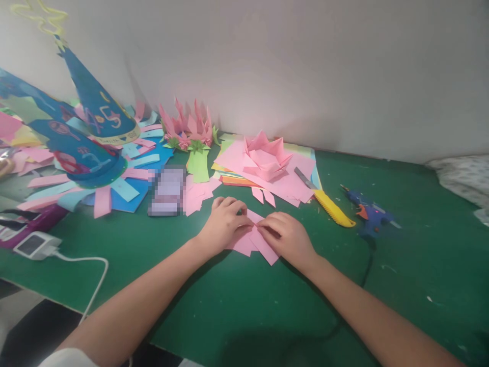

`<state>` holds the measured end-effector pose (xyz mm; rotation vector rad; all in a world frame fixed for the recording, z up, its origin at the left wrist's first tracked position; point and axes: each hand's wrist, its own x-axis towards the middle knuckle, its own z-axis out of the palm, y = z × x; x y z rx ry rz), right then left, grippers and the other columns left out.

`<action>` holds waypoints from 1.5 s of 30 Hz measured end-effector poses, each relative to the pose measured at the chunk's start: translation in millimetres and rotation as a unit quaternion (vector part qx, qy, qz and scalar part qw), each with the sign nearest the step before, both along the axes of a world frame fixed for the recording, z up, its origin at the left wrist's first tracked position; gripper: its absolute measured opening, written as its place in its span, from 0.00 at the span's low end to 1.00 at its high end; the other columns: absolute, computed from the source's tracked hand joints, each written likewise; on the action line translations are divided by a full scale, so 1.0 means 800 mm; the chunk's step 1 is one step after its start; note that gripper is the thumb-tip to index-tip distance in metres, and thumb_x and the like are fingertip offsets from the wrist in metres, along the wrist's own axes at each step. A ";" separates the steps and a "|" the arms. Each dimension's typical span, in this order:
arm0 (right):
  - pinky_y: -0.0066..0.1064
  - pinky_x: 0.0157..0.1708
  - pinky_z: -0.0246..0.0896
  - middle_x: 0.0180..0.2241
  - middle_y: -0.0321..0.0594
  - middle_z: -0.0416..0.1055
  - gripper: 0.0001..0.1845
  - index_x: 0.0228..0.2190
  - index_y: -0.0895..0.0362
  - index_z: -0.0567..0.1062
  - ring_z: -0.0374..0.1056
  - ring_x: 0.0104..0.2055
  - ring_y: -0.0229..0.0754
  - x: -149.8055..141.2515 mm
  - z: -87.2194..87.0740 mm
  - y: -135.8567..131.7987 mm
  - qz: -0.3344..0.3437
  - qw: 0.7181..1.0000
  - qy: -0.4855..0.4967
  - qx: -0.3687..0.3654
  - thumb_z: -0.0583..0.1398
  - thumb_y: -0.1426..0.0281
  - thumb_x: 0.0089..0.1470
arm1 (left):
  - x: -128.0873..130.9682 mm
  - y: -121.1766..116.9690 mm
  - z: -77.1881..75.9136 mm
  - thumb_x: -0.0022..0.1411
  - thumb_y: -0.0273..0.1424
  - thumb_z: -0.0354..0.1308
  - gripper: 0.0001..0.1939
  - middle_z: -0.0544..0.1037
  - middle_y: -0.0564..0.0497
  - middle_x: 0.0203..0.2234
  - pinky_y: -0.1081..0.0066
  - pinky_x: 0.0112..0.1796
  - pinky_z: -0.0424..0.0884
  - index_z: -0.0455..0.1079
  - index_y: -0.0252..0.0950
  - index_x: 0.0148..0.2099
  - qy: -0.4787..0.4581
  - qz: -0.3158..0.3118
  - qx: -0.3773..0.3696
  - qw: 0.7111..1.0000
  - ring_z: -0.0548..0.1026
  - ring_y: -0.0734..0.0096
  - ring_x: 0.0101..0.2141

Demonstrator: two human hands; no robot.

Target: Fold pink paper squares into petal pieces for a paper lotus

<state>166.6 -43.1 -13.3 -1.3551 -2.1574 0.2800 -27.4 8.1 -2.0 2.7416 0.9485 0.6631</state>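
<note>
Where the two bare hands meet, a folded, angular piece of pink paper (265,248) lies on the flat green tabletop (214,311), directly in front of the person and between the hands (whether it is one piece or two overlapping cannot be told). The left hand (225,226) has thumb and fingertips drawn together on the paper's middle; the right hand (291,238) pinches likewise, just beside it. Both grips are closed at the tips, with no more than paper seen between them, and the remaining fingers are curled. The hold appears chosen to control a crease from both sides, the table serving as support. Just beyond sits an open, pointed pink paper flower (263,158) atop a stack of coloured paper sheets (228,154), presumably set there to free the near surface. To its right, apparently for easy reach, lie a yellow-handled utility knife (333,207) and a blue glue gun (376,219) with a dark cord. Further left stand tall blue paper cones (91,94) with pink and pale-blue strips at their bases.
</note>
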 end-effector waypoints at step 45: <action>0.32 0.33 0.61 0.31 0.45 0.72 0.14 0.38 0.60 0.75 0.65 0.34 0.41 0.011 0.000 0.001 0.103 0.980 -0.136 0.105 0.50 0.73 0.62 | 0.003 -0.005 0.002 0.61 0.31 0.57 0.07 0.74 0.51 0.32 0.63 0.40 0.53 0.74 0.39 0.31 0.017 0.025 0.024 0.999 0.66 0.66 0.37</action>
